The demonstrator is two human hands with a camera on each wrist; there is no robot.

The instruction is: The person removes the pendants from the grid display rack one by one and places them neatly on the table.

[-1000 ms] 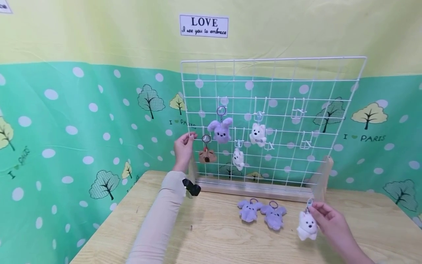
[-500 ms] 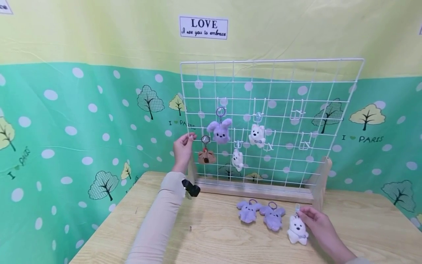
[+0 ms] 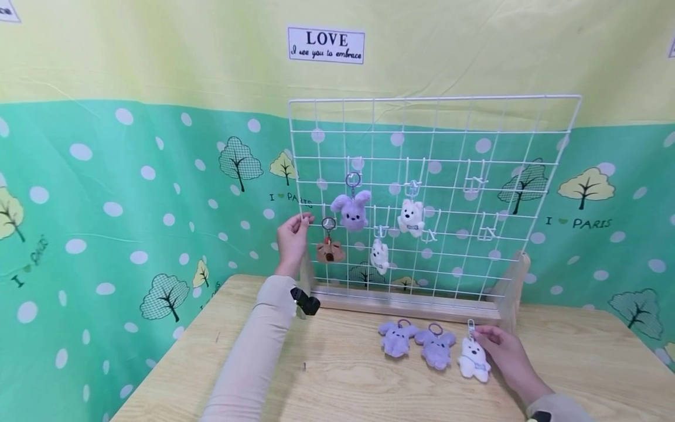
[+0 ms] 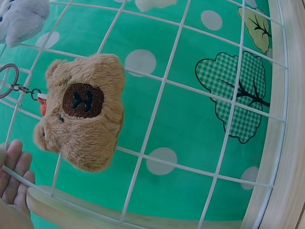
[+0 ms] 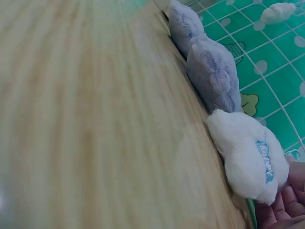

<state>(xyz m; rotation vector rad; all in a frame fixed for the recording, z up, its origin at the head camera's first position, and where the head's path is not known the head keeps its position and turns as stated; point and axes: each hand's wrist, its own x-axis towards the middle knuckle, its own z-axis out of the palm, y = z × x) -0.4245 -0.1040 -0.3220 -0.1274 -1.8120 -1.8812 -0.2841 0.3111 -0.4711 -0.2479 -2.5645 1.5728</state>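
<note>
My left hand [image 3: 293, 239] pinches the left edge of a white wire grid [image 3: 437, 97]. Beside it hangs a brown plush keychain [image 4: 86, 112] with a dark embroidered muzzle. At the front right, my right hand [image 3: 508, 356] holds a white plush dog keychain [image 3: 474, 358] by its clasp, fingertips at the clasp's right side. The dog lies on the wooden table, blue lettering on its front [image 5: 265, 162]. To its left lie two purple plush keychains, one nearer [image 3: 435, 348] and one farther [image 3: 396, 339], side by side with their rings toward the grid.
On the grid hang a purple bunny keychain [image 3: 353, 211] and two white dog keychains, an upper one [image 3: 411, 217] and a lower one [image 3: 379, 256]. Bare hooks [image 3: 475, 185] show on the right. A wooden base [image 3: 406, 303] supports the grid, before a green curtain [image 3: 79, 205].
My right hand has moved left with the white dog keychain, bringing it down on the table beside the purple ones. The left hand has stayed on the grid's edge.
</note>
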